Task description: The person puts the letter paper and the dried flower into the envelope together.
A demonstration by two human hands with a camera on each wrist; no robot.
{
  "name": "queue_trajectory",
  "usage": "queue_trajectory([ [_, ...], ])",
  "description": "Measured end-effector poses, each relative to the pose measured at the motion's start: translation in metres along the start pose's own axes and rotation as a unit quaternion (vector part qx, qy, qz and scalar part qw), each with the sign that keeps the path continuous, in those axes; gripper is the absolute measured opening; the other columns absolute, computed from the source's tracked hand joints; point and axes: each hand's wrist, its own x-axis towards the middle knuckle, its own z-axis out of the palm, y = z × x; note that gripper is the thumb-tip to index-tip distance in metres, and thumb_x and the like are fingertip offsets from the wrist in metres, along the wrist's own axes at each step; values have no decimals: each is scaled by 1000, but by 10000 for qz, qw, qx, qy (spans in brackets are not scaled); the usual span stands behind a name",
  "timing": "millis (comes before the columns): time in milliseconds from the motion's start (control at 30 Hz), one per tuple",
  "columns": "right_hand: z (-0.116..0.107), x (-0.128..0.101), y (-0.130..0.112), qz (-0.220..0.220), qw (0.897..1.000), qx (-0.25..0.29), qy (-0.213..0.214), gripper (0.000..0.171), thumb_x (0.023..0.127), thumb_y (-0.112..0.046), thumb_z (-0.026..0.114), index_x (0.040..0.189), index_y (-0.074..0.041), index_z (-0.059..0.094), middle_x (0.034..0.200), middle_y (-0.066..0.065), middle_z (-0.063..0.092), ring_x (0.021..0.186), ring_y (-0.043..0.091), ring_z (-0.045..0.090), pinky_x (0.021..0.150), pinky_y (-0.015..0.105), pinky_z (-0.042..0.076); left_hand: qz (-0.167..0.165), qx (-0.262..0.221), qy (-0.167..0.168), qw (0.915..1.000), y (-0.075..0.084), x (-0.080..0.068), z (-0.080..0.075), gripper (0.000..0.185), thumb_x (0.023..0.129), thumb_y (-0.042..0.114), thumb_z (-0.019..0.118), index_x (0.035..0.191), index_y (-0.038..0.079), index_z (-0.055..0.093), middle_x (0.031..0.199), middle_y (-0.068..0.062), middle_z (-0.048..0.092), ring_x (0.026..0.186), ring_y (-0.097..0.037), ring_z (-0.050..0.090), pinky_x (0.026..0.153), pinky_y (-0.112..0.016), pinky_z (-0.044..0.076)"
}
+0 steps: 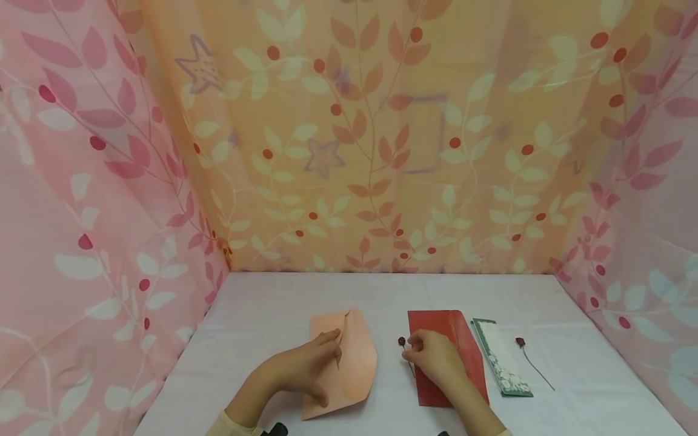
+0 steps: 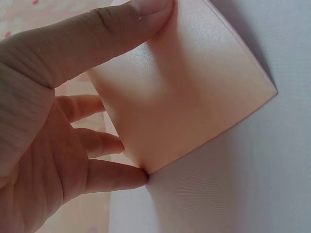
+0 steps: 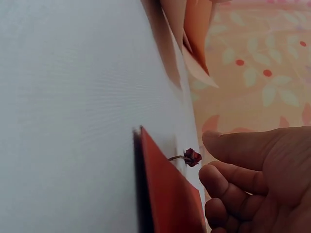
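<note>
Peach paper envelope, on the white-covered table: pinched by the left hand, thumb over its face, fingers at its edge; judged light, flexible, easily creased, best taken by the edges. Small dark-red rose on a thin stem, beside a red paper envelope: neared by the right hand, thumb and bent fingertips apart; judged light, fragile, best lifted by the stem. Green-and-white floral card and second dark-red rose: untouched. No brand, label or writing can be read.
</note>
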Motion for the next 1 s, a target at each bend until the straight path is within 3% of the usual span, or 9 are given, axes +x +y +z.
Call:
queue_trajectory([
  [467, 17, -1, 3, 282, 9987, -409, -89, 26, 74, -26, 90, 93, -15, 76, 68, -6, 61, 70, 14, 56, 66, 37, 47, 56, 47, -6, 10000, -1, 0, 4, 68, 61, 48, 94, 111, 32, 51, 168, -14, 25, 152, -44, 28, 112, -50, 43],
  [767, 22, -5, -2, 60, 9972, -707, 228, 14, 76, -18, 87, 86, -15, 77, 68, -6, 64, 67, 15, 56, 66, 42, 49, -16, -32, -48, 10000, 1, 0, 4, 67, 62, 49, 93, 112, 33, 51, 169, -14, 23, 150, -47, 29, 111, -53, 44],
  [1000, 21, -5, -5, 87, 9975, -578, 394, 7, 77, -16, 83, 80, -17, 77, 73, -5, 69, 66, 15, 59, 64, 41, 51, -14, 27, -55, 10000, 1, 1, 2, 68, 62, 50, 92, 113, 33, 51, 168, -15, 23, 149, -49, 30, 111, -53, 44],
])
